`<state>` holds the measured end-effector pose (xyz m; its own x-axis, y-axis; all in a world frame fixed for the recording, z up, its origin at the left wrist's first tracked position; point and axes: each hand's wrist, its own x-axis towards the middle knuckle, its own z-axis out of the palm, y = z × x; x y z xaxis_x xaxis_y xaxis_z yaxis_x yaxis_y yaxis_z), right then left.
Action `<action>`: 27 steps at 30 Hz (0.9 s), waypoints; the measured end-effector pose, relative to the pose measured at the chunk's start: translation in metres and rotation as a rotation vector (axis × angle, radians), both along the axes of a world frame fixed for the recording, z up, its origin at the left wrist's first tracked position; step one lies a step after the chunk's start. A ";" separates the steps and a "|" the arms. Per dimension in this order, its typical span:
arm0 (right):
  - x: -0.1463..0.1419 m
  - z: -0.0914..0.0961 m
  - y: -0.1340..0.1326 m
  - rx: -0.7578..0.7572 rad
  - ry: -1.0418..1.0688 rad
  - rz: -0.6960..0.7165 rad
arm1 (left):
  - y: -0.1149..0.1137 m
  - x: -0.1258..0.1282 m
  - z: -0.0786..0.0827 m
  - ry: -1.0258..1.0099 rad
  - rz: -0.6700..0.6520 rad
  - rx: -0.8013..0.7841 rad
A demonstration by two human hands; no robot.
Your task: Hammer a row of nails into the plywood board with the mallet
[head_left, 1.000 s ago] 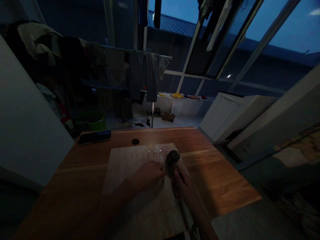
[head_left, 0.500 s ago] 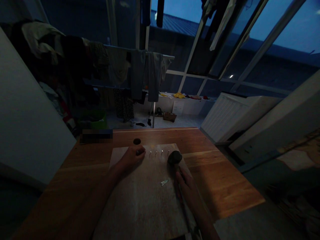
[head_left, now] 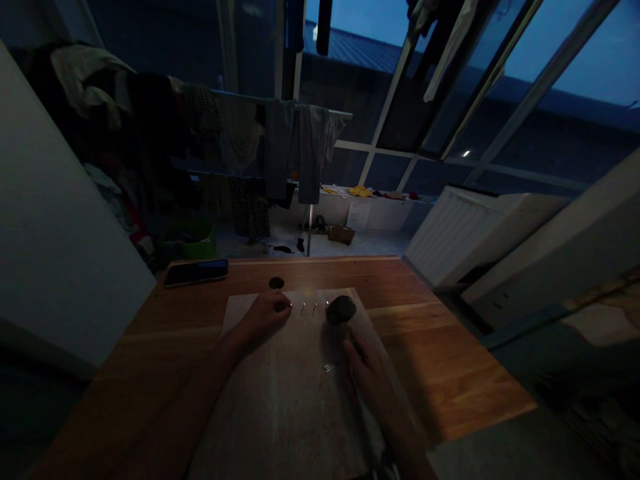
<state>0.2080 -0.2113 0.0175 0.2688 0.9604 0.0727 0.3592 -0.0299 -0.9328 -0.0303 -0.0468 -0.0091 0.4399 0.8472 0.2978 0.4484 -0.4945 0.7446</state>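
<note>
My left hand (head_left: 265, 313) is closed in a pinch at the left end of a row of upright nails. A small bright nail (head_left: 291, 305) shows at its fingertips. Several more nails (head_left: 315, 308) stand to the right of it in the pale wooden board (head_left: 270, 400). My right hand (head_left: 364, 363) is wrapped round the handle of a mallet with a dark, rounded head (head_left: 341, 311). That head hovers by the right end of the row and hides part of it. Loose nails (head_left: 329, 368) lie on the board, left of my right hand.
The board rests on a wooden table (head_left: 460, 373). A phone (head_left: 196, 272) lies at the table's far left corner, and a round hole (head_left: 277, 283) is near its far edge. Beyond hang clothes on a rack (head_left: 310, 153). A white ribbed unit (head_left: 450, 230) stands at right.
The mallet has moved left and slightly up with my right hand, and its head now covers the row's right end. My left hand keeps its pinch at the same spot.
</note>
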 end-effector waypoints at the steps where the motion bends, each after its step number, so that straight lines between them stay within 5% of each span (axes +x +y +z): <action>1: -0.007 0.004 0.004 -0.004 0.015 0.028 | 0.000 0.000 0.000 0.000 -0.001 -0.005; 7: -0.047 0.016 0.034 0.008 0.027 0.230 | -0.002 0.001 0.004 -0.004 -0.011 -0.016; 15: -0.060 0.014 0.046 0.023 -0.009 0.271 | 0.002 -0.001 0.001 -0.004 -0.048 -0.045; 20: -0.048 0.010 0.039 0.013 0.038 0.219 | 0.000 0.001 0.000 0.014 -0.036 -0.025; 27: 0.005 0.001 0.003 -0.046 -0.002 0.038 | -0.006 0.002 0.006 0.030 0.006 0.065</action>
